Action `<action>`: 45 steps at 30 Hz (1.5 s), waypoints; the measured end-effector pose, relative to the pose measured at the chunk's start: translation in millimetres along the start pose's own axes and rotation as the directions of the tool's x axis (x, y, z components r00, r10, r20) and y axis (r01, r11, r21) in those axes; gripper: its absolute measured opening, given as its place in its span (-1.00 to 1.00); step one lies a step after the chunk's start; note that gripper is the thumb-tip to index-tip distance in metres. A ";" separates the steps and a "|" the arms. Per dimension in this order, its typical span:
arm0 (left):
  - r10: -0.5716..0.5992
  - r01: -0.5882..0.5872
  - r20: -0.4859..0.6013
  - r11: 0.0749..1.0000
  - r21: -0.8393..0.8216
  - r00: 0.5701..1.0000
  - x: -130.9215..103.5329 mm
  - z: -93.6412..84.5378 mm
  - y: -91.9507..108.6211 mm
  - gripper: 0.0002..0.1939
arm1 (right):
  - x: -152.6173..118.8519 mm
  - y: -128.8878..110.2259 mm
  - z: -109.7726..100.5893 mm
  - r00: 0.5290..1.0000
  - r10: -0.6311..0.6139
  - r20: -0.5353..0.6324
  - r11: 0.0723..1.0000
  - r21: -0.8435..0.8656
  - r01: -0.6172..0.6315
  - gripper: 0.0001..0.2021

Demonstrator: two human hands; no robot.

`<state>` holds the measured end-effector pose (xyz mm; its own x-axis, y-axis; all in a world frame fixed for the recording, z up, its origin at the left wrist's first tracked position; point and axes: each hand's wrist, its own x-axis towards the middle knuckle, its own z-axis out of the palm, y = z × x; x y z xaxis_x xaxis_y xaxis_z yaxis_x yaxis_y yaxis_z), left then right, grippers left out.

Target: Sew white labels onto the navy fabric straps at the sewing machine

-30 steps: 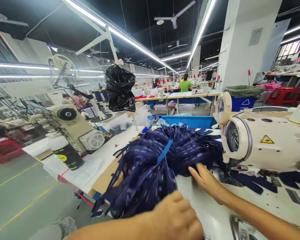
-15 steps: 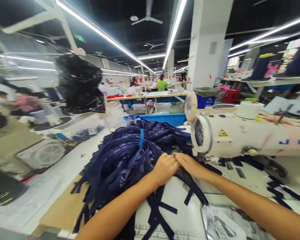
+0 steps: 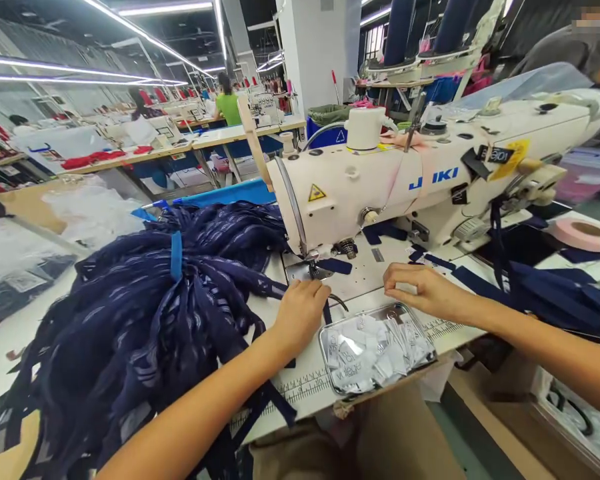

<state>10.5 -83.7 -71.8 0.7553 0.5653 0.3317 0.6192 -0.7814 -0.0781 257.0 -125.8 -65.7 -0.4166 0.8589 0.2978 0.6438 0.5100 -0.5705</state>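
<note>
My left hand is closed in front of the sewing machine's needle area, its fingers on the end of a navy fabric strap. That strap runs out of a big bundle of navy straps, which is bound by a blue band. Over the machine bed, right of the needle, my right hand has its fingertips pinched together; whether anything small is between them is hidden. Between and below the hands sits a clear tray filled with white labels.
The white sewing machine spans the middle. Navy fabric pieces and a pink tape roll lie at right. A printed ruler follows the table's front edge. A co-worker is at upper right.
The view has swung right and down. My hands, together at the bundle before, are now apart: the left by the needle, the right farther right. The label tray is now in full view.
</note>
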 end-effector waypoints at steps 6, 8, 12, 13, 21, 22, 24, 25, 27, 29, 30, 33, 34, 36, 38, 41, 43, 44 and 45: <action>-0.355 0.350 0.054 0.863 -0.364 0.933 1.6 17.9 -11.1 -0.95 | -21.2 -12.6 -0.7 0.964 -0.168 0.206 0.964 -0.171 0.205 -0.81; -0.437 0.418 0.065 0.790 -0.448 0.897 -4.9 17.4 -14.6 -0.92 | -26.7 -15.9 -1.5 0.940 -0.189 0.283 0.944 -0.212 0.253 -0.74; -0.489 0.472 0.134 0.677 -0.565 0.862 -11.7 13.0 -15.9 -0.91 | -34.7 -21.6 1.9 0.894 -0.176 0.411 0.890 -0.322 0.323 -0.65; -0.484 0.468 0.141 0.665 -0.581 0.864 -11.7 12.1 -15.2 -0.92 | -35.4 -23.3 2.7 0.889 -0.176 0.423 0.878 -0.341 0.336 -0.67; -0.505 0.452 0.152 0.548 -0.704 0.849 -10.7 7.4 -10.9 -0.89 | -20.1 -30.2 -6.3 0.972 -0.138 0.188 0.977 -0.135 0.164 -0.79; -0.510 0.457 0.170 0.515 -0.725 0.843 -11.5 6.9 -11.1 -0.88 | -16.8 -28.2 -4.7 0.983 -0.088 0.162 0.993 -0.067 0.100 -0.78; -0.512 0.453 0.183 0.470 -0.758 0.839 -13.3 6.0 -11.7 -0.87 | -10.2 -22.7 1.8 0.989 0.021 0.146 0.999 0.043 -0.028 -0.76; -0.510 0.446 0.184 0.457 -0.769 0.840 -14.3 5.6 -12.0 -0.87 | -7.2 -19.6 5.9 0.987 0.059 0.148 0.995 0.074 -0.071 -0.75; -0.510 0.439 0.183 0.442 -0.782 0.840 -16.0 5.0 -12.6 -0.88 | -2.3 -13.6 13.1 0.987 0.082 0.140 0.993 0.070 -0.092 -0.74; -0.513 0.439 0.184 0.436 -0.786 0.838 -17.0 4.8 -13.3 -0.88 | 1.3 -9.1 16.5 0.992 0.067 0.112 0.998 0.004 -0.067 -0.73; -0.515 0.440 0.182 0.438 -0.784 0.838 -17.1 4.9 -13.8 -0.88 | 2.7 -7.8 16.7 0.993 0.065 0.096 0.998 -0.034 -0.062 -0.72; -0.514 0.437 0.175 0.448 -0.780 0.840 -16.0 6.1 -14.8 -0.88 | 6.7 -9.1 14.1 0.995 0.082 0.057 0.992 -0.098 -0.077 -0.71; -0.511 0.440 0.183 0.444 -0.780 0.840 -15.4 6.7 -15.0 -0.87 | 8.6 -11.3 13.5 0.995 0.087 0.051 0.992 -0.101 -0.082 -0.71; -0.511 0.450 0.198 0.434 -0.781 0.836 -14.1 7.8 -15.1 -0.86 | 14.5 -17.9 14.3 0.994 0.086 0.060 0.992 -0.103 -0.079 -0.74; -0.515 0.453 0.194 0.442 -0.774 0.835 -13.3 8.8 -14.9 -0.86 | 24.0 -25.4 17.4 0.993 0.066 0.102 0.990 -0.130 -0.052 -0.76; -0.514 0.447 0.178 0.464 -0.765 0.839 -13.4 10.2 -14.4 -0.86 | 43.9 -32.6 23.4 0.973 0.030 0.230 0.986 -0.164 0.009 -0.79; -0.507 0.447 0.185 0.463 -0.765 0.842 -14.4 11.3 -14.5 -0.84 | 56.7 -32.8 26.6 0.925 0.009 0.380 0.995 -0.100 0.031 -0.83; -0.504 0.446 0.188 0.461 -0.767 0.843 -15.0 11.9 -14.8 -0.84 | 61.7 -31.8 27.9 0.889 0.003 0.458 0.998 -0.055 0.025 -0.85; -0.502 0.445 0.189 0.459 -0.768 0.844 -15.6 12.5 -15.4 -0.83 | 65.3 -30.2 29.1 0.850 -0.004 0.526 1.000 -0.018 0.016 -0.87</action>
<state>-8.2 -77.2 -87.5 0.3676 0.9192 0.1411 0.4557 -0.3103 0.8343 191.7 -86.5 -51.3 -0.6945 0.7042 -0.1475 0.6486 0.5241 -0.5519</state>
